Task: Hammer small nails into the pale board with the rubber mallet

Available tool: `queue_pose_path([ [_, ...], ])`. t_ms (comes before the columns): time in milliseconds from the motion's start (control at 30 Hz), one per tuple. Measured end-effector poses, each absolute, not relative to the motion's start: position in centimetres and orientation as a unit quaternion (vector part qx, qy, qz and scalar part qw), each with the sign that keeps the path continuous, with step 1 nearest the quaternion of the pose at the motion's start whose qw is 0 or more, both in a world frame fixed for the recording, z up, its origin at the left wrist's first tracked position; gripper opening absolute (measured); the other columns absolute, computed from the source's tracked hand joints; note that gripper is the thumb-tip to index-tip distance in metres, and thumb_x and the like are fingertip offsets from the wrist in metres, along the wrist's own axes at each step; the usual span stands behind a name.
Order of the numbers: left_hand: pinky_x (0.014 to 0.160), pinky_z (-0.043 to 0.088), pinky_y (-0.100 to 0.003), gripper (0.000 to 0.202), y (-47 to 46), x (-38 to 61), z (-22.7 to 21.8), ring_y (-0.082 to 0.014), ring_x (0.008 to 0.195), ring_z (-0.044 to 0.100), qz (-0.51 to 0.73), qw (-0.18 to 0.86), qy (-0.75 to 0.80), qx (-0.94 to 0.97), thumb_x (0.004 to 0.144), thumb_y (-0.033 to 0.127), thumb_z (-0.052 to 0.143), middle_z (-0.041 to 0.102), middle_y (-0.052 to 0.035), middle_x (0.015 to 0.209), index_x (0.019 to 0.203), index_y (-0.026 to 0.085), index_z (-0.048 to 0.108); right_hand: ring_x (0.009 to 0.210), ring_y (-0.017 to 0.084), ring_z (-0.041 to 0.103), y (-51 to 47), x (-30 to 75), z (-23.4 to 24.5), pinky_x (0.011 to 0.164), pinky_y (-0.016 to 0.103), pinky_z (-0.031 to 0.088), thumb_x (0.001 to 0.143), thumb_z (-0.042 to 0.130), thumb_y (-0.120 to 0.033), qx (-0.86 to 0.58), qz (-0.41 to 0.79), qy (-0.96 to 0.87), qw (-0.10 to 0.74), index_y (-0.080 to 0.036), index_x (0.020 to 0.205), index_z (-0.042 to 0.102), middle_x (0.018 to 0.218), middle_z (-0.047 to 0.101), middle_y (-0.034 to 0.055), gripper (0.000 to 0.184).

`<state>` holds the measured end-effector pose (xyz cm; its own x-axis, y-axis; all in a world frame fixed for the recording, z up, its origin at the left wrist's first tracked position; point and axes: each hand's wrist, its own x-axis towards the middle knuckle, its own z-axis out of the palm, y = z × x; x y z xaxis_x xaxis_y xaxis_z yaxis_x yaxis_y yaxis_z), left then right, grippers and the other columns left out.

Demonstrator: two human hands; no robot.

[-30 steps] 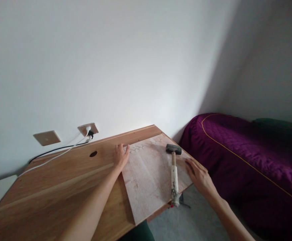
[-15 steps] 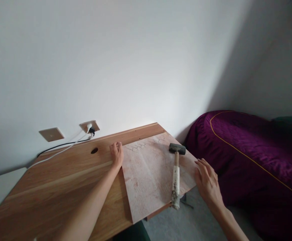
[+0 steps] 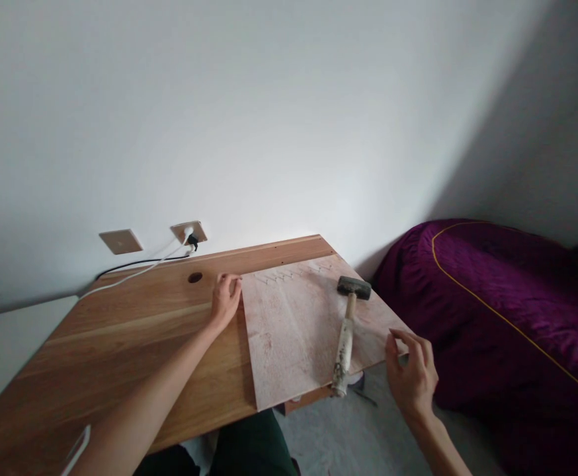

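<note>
Fingers of our left hand [image 3: 225, 299] and right hand [image 3: 414, 378] have curled in since the earlier frame. The left bends at the far left corner of a pale board [image 3: 293, 330], lying on the desk [image 3: 145, 317] between our 2 hands, a hammer [image 3: 344, 344] on top; the right is at its near right corner. We cannot tell whether either grips it.

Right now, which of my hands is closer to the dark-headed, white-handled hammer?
Your right hand, by the near right corner of the pale pinkish board. Your left hand is at the board's far left corner, farther from the hammer.
</note>
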<state>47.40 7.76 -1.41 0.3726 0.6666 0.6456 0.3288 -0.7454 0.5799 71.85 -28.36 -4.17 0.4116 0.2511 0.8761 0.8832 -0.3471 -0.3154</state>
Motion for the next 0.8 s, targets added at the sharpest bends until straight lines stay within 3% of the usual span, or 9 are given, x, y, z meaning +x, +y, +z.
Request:
queue_pose_path([
  [133,0.090,0.056,-0.036,0.027,6.1,41.8,-1.1,-0.0204,0.094,0.065,0.402,0.165,0.236,0.869,0.100,0.035,0.055,0.060,-0.0073,0.106,0.078,0.022,0.061,0.069,0.018,0.069,-29.6,66.3,-4.1,0.064,0.027,0.054,0.104,0.059,-0.029,-0.702,-0.347,-0.441,0.439,-0.021,0.102,0.066,0.083,0.070,0.0041,0.011],
  [200,0.098,0.055,-0.039,0.015,5.7,39.3,-1.0,-0.0215,0.104,0.066,0.380,0.158,0.227,0.883,0.098,0.028,0.055,0.059,-0.0088,0.119,0.089,0.021,0.066,0.068,0.016,0.069,-29.3,62.9,-3.5,0.063,0.025,0.055,0.104,0.058,-0.022,-0.687,-0.306,-0.486,0.446,-0.022,0.108,0.066,0.083,0.070,0.0027,0.009],
  [300,0.107,0.052,-0.044,0.025,6.0,36.6,-1.1,-0.0244,0.117,0.064,0.369,0.190,0.234,0.879,0.091,0.019,0.055,0.062,-0.0096,0.123,0.113,0.023,0.065,0.094,0.021,0.071,-26.8,58.3,-1.0,0.078,0.033,0.060,0.101,0.054,-0.012,-0.652,-0.237,-0.552,0.463,-0.024,0.116,0.068,0.108,0.070,0.0096,0.023],
  [433,0.097,0.056,-0.046,0.024,7.1,34.9,-1.3,-0.0261,0.101,0.071,0.360,0.330,0.289,0.823,0.090,0.035,0.063,0.073,-0.0086,0.111,0.111,0.025,0.067,0.109,0.026,0.067,-20.0,53.2,3.3,0.092,0.045,0.059,0.098,0.053,-0.008,-0.621,-0.052,-0.667,0.408,-0.029,0.130,0.066,0.119,0.070,0.0093,0.040],
  [500,0.094,0.058,-0.044,0.033,7.5,34.5,-1.3,-0.0273,0.101,0.073,0.369,0.433,0.311,0.761,0.089,0.050,0.067,0.075,-0.0097,0.112,0.110,0.025,0.069,0.116,0.029,0.065,-15.1,50.4,4.5,0.100,0.051,0.056,0.098,0.057,-0.014,-0.598,0.036,-0.681,0.421,-0.031,0.129,0.067,0.126,0.069,0.0093,0.037],
  [600,0.097,0.058,-0.042,0.049,8.2,34.3,-0.9,-0.0297,0.117,0.069,0.425,0.573,0.309,0.629,0.087,0.067,0.065,0.075,-0.0133,0.119,0.106,0.022,0.071,0.117,0.026,0.067,-6.8,46.3,4.0,0.101,0.044,0.055,0.097,0.064,-0.031,-0.544,0.186,-0.614,0.540,-0.028,0.127,0.068,0.127,0.069,0.0090,0.031],
  [667,0.099,0.058,-0.043,0.053,8.9,34.0,-0.5,-0.0298,0.119,0.069,0.455,0.636,0.306,0.543,0.090,0.070,0.059,0.075,-0.0157,0.120,0.101,0.020,0.072,0.110,0.025,0.068,-1.7,44.2,2.6,0.095,0.040,0.056,0.097,0.062,-0.042,-0.531,0.248,-0.496,0.640,-0.025,0.114,0.071,0.115,0.073,0.0089,0.026],
  [800,0.103,0.057,-0.045,0.056,10.1,32.8,0.1,-0.0284,0.118,0.070,0.467,0.697,0.294,0.458,0.096,0.070,0.048,0.075,-0.0167,0.121,0.100,0.019,0.071,0.100,0.025,0.068,3.8,42.7,-0.1,0.084,0.036,0.055,0.088,0.062,-0.062,-0.533,0.277,-0.276,0.751,-0.021,0.099,0.070,0.105,0.075,0.0088,0.043],
])
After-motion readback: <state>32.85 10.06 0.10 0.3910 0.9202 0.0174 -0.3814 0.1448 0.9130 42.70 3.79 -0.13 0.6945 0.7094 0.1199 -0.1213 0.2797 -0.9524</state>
